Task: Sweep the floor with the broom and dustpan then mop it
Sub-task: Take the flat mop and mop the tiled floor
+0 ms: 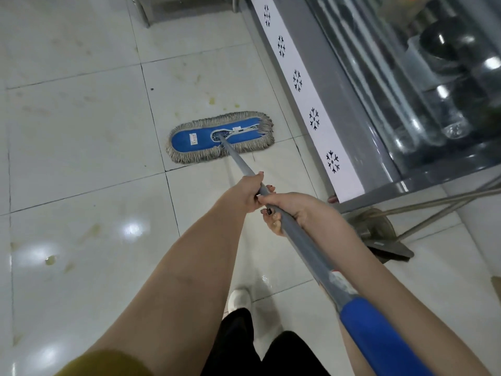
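Observation:
A flat mop head (pixel 220 137), blue on top with a grey fringe, lies flat on the white tiled floor (pixel 81 147). Its grey handle (pixel 306 245) runs back toward me and ends in a blue grip at the lower right. My left hand (pixel 248 192) grips the handle further down the shaft. My right hand (pixel 290 210) grips it just behind, and the two hands touch. A broom and dustpan (pixel 385 237) lean on the floor at the right, beside the cabinet's corner.
A glass-fronted cooler (pixel 406 104) with a white snowflake strip stands along the right side. Metal legs (pixel 143 14) of some furniture show at the top. Yellowish stains (pixel 211 101) mark the tiles ahead of the mop and at the left. My shoe (pixel 238 297) is below.

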